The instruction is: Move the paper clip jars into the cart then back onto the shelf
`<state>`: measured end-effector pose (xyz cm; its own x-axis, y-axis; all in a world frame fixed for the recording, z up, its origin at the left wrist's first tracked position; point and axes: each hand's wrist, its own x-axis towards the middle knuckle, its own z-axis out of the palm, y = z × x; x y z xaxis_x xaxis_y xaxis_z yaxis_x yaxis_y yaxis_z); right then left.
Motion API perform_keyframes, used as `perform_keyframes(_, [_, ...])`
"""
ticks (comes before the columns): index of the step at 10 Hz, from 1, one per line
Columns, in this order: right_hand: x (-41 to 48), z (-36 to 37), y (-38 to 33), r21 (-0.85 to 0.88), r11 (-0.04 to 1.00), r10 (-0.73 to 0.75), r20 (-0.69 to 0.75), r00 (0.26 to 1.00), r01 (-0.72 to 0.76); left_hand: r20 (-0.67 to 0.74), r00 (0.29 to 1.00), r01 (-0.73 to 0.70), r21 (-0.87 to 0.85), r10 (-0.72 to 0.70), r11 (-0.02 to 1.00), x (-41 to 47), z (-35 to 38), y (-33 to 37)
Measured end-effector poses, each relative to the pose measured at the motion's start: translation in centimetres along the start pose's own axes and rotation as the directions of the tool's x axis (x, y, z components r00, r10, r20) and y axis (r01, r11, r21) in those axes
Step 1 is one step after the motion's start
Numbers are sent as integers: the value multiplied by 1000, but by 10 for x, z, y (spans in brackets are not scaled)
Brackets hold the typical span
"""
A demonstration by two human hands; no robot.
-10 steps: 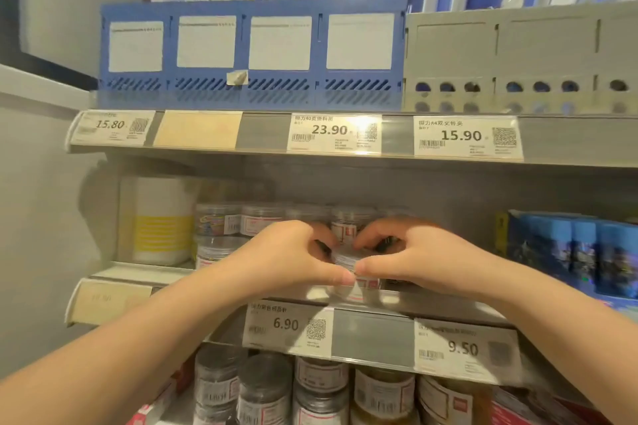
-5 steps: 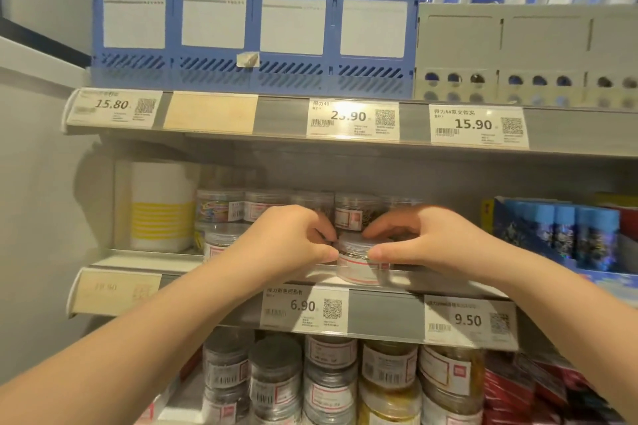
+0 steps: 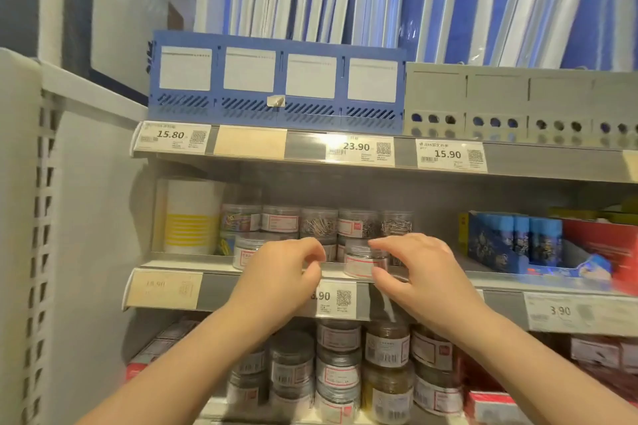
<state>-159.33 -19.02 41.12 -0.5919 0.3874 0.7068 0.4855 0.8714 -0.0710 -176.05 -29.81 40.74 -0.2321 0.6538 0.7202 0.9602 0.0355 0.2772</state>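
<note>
Head view. Paper clip jars [image 3: 318, 222] were stacked on the shelf [image 3: 186, 263]; no cart was shown. The front jar [image 3: 360, 262] was flanked by the left hand [image 3: 279, 274], loosely curled, empty, and the right hand [image 3: 424, 272], curled about it, contact unclear. Return was judged near-complete.

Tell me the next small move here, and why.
Probably draw the right hand off the front jar: it stands upright at the front edge of the shelf, the left hand is beside it without touching, and only the right fingers reach its top. Whether they pinch it is unclear.
</note>
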Motion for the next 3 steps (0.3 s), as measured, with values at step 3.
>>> perform_keyframes(3, [-79, -15, -33, 79, 992, 91, 101, 991, -99, 58, 989, 136, -13, -135, 991, -71, -22, 34])
